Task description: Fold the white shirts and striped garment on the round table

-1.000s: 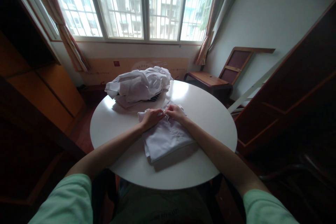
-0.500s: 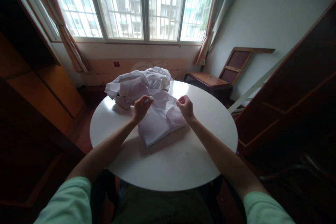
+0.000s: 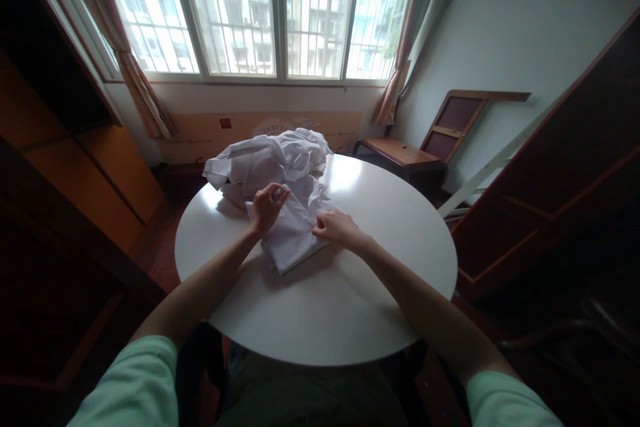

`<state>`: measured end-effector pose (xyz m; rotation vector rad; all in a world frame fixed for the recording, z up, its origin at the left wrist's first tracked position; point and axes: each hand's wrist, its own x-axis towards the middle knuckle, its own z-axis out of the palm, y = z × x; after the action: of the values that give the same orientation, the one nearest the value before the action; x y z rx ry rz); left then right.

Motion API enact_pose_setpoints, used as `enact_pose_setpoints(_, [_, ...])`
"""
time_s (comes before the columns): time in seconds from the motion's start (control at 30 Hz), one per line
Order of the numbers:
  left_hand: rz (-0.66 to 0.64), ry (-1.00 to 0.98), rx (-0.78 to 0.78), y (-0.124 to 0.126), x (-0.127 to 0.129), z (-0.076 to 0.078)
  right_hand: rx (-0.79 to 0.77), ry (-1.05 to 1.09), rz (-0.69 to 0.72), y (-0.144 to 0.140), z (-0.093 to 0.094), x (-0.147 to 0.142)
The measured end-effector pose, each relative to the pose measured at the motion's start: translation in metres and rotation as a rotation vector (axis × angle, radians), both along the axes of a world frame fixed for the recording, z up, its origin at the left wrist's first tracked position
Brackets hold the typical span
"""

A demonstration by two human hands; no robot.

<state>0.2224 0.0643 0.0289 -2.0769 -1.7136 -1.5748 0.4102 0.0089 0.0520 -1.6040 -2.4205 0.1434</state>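
White folded garment [image 3: 293, 237] lies on the round table [image 3: 350, 307], just in front of a heap of crumpled white clothes [image 3: 270, 161]. It looks like the folding step is in hand. The left hand [image 3: 267, 205] pinches the cloth's far corner and lifts it, while the right hand [image 3: 336, 227] rests on the near right edge, fingers curled on the fabric. A neat next fold would call for both edges being kept aligned. No container is in sight.

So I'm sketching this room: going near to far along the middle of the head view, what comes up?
Round white table → folded white cloth under both hands → crumpled white pile → barred window.
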Motion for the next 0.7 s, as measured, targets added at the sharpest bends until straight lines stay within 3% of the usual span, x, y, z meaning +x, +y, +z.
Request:
enact_pose_setpoints(0.1, [0.023,0.126,0.135,-0.006,0.006,0.001,-0.051,0.037,0.02,0.005,0.002,0.005])
enact_pose_setpoints(0.2, [-0.145,0.275,0.165,-0.017,0.017,0.003,-0.163,0.184,0.101,0.013,0.001,0.011])
enact_pose_setpoints(0.3, [-0.378,0.356,0.089,-0.027,0.027,0.003,-0.394,0.436,0.213,0.022,0.001,0.019])
enact_pose_setpoints(0.37, [-0.452,0.372,0.048,-0.032,0.032,0.002,-0.497,0.618,0.249,0.025,0.002,0.024])
enact_pose_setpoints(0.5, [-0.573,0.35,-0.035,-0.034,0.035,-0.001,-0.543,0.808,0.318,0.026,0.004,0.027])
enact_pose_setpoints(0.7, [-0.751,0.159,-0.244,-0.03,0.032,0.003,-0.537,0.86,0.349,0.024,0.007,0.027])
